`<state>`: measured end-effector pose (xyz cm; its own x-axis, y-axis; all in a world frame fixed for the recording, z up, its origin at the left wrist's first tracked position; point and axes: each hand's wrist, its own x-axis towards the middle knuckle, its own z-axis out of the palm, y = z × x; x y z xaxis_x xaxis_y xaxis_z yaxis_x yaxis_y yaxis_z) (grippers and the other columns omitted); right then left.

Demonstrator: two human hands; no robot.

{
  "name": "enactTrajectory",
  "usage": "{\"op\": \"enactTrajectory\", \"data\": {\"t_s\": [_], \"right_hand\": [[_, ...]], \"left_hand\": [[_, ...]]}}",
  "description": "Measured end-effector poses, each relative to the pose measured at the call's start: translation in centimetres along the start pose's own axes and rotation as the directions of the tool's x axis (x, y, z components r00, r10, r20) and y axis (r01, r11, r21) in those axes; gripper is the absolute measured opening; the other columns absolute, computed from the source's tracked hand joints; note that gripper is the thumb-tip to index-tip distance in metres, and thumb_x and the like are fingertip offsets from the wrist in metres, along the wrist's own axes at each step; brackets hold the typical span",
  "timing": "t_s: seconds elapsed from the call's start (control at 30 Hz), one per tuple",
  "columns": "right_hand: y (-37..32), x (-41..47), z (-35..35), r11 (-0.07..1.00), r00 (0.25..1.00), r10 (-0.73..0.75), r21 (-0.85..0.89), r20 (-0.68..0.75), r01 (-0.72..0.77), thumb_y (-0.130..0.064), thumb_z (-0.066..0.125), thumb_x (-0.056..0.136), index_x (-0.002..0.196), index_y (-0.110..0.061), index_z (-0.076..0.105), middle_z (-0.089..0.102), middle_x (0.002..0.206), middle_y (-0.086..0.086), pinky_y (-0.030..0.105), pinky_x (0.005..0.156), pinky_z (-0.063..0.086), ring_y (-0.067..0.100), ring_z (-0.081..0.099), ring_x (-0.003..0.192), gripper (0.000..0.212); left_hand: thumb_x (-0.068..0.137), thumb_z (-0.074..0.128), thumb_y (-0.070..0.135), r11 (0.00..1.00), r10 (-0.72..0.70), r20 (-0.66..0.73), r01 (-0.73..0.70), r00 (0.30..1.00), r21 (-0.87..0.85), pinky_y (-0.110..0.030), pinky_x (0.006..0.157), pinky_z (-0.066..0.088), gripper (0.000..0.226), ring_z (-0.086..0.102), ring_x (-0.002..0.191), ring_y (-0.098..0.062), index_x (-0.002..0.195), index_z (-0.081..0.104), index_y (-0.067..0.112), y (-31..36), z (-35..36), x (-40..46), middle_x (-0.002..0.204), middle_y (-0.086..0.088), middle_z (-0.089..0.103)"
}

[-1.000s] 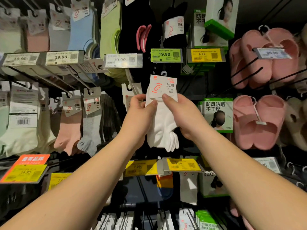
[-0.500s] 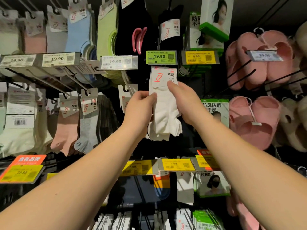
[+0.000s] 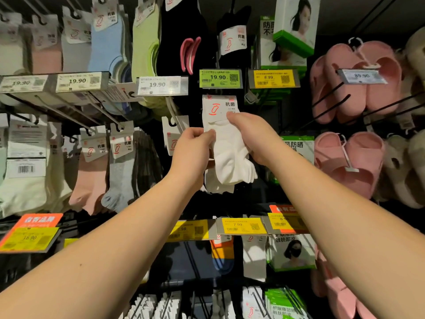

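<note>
Just below the green price label (image 3: 218, 78), you have a pack of white socks (image 3: 230, 157) between your two hands; it is plain white ankle hosiery, several layers stacked flat, topped by a white header card (image 3: 217, 107) with a red foot outline and black characters; your left hand (image 3: 190, 153) pinches the pack's left edge just under the card, thumb and forefinger closed on the fabric; your right hand (image 3: 253, 137) grips the right side, its thumb lying over the card's lower right corner, so both hands are clamped on the pack and stand close together with only the socks between them; the pack's long axis runs nearly upright, card at the top, toes at the bottom and swung slightly to your right, toward the pink slippers (image 3: 349, 162); the rest of your right fingers are hidden behind the socks; the card's top edge meets the shadow under the label, so you cannot tell whether its hook sits on a peg; the small print on the card is too fine to read, and the fanned toes do not let you count the pairs.
</note>
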<state>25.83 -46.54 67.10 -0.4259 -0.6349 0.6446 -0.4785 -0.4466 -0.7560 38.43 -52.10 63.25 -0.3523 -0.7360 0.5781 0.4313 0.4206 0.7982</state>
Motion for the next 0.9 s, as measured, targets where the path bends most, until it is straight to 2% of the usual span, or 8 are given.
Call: {"op": "enactTrajectory", "data": {"t_s": [0.13,0.27,0.33,0.43,0.57,0.67,0.8,0.9], "right_hand": [[0.3,0.3,-0.2,0.996,0.996,0.082,0.015,0.018,-0.082,-0.033,0.057,0.096,0.110,-0.013,0.070,0.078,0.100,0.006,0.047,0.095,0.054,0.026,0.074,0.096,0.028],[1.3,1.4,0.1,0.988,0.988,0.151,-0.036,-0.019,-0.151,-0.036,0.060,0.094,0.107,-0.010,0.069,0.075,0.102,0.012,0.037,0.078,0.052,0.031,0.072,0.098,0.030],[2.2,1.9,0.3,0.980,0.989,0.145,-0.135,-0.030,-0.148,-0.037,0.058,0.095,0.095,-0.012,0.067,0.073,0.092,0.009,0.031,0.070,0.048,0.028,0.070,0.088,0.026],[3.2,2.2,0.4,0.907,0.994,0.101,-0.405,-0.048,-0.112,-0.044,0.049,0.099,0.073,-0.020,0.052,0.057,0.073,-0.001,0.030,0.056,0.037,0.017,0.053,0.068,0.035],[4.3,2.7,0.7,0.760,0.994,0.082,-0.642,-0.066,-0.106,-0.056,0.036,0.100,0.089,-0.012,0.055,0.057,0.081,0.004,0.031,0.053,0.032,0.023,0.055,0.074,0.049],[5.1,3.0,0.6,0.711,0.994,0.076,-0.695,-0.076,-0.107,-0.059,0.032,0.100,0.100,-0.011,0.062,0.062,0.087,0.006,0.030,0.054,0.034,0.024,0.057,0.078,0.057],[6.1,2.3,-0.1,0.721,0.994,0.072,-0.684,-0.088,-0.113,-0.063,0.033,0.097,0.132,-0.008,0.055,0.064,0.120,0.010,0.035,0.067,0.039,0.029,0.059,0.101,0.069],[6.3,0.1,-1.0,0.762,0.992,0.019,-0.640,-0.122,-0.093,-0.061,0.036,0.097,0.126,-0.010,0.053,0.059,0.125,0.009,0.039,0.078,0.044,0.031,0.056,0.109,0.062]], "left_hand": [[0.094,0.061,0.023,1.000,-0.020,-0.005,0.020,1.000,-0.004,-0.047,0.077,0.056,0.012,0.065,0.085,-0.031,0.100,0.058,0.012,-0.3,0.1,0.2,0.105,-0.019,0.069],[0.096,0.059,0.018,0.993,-0.111,0.001,0.111,0.994,0.048,-0.043,0.076,0.059,0.010,0.066,0.081,-0.029,0.102,0.059,0.010,-0.5,0.1,1.1,0.099,-0.014,0.068],[0.097,0.055,0.009,0.977,-0.186,-0.003,0.185,0.983,0.108,-0.037,0.068,0.057,0.006,0.065,0.074,-0.029,0.091,0.057,0.010,-0.5,0.1,1.6,0.089,-0.014,0.065],[0.095,0.051,-0.001,0.942,-0.260,-0.043,0.263,0.965,0.210,-0.041,0.071,0.058,0.013,0.065,0.083,-0.034,0.089,0.056,0.010,-1.2,0.1,2.7,0.093,-0.017,0.063],[0.097,0.054,0.003,0.891,-0.264,-0.085,0.277,0.961,0.361,-0.044,0.073,0.060,0.006,0.065,0.087,-0.035,0.101,0.056,0.007,-2.1,0.4,3.6,0.089,-0.015,0.061],[0.098,0.055,0.007,0.841,-0.271,-0.111,0.291,0.956,0.456,-0.047,0.085,0.060,0.007,0.061,0.077,-0.030,0.105,0.056,0.004,-2.5,0.6,3.8,0.083,-0.014,0.058],[0.095,0.059,0.015,0.785,-0.196,-0.154,0.249,0.968,0.567,-0.046,0.088,0.059,0.016,0.065,0.092,-0.031,0.107,0.060,0.005,-2.9,0.1,3.3,0.102,-0.017,0.067],[0.096,0.054,0.022,0.682,-0.021,-0.137,0.114,0.990,0.723,-0.040,0.080,0.055,0.016,0.060,0.090,-0.029,0.107,0.059,0.010,-2.2,-0.5,1.0,0.100,-0.011,0.064]]}}
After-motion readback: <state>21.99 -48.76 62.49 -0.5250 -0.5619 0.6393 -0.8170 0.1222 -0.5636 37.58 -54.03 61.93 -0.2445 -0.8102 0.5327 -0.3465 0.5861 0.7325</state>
